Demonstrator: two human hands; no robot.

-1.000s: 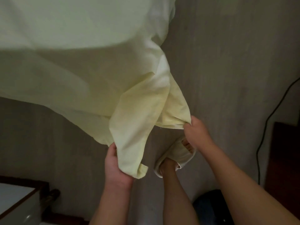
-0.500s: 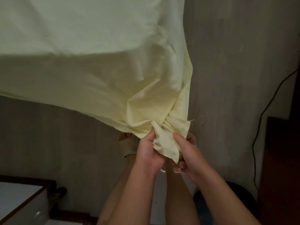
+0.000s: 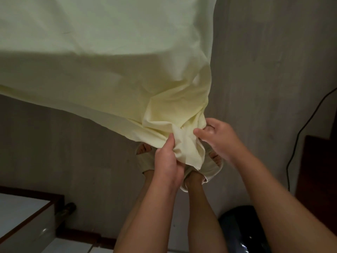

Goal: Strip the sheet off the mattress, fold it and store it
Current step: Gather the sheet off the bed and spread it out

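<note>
A pale yellow sheet (image 3: 102,57) fills the upper left of the view and hangs down toward me over the floor. Its near corner is bunched into a crumpled wad (image 3: 186,145) between my hands. My left hand (image 3: 166,161) grips the wad from the left, thumb up against the cloth. My right hand (image 3: 217,137) pinches the same bunch from the right with thumb and curled fingers. The mattress is hidden under or behind the sheet.
My slippered feet (image 3: 209,168) stand on the grey floor (image 3: 73,152) right under the bunched corner. A white cabinet with dark trim (image 3: 23,221) sits at lower left. A black cable (image 3: 299,136), dark wooden furniture (image 3: 319,172) and a shiny dark object (image 3: 242,232) lie at right.
My hands came together from apart, gathering the hanging corner into one bunch. The right hand has since shifted up and right on the wad.
</note>
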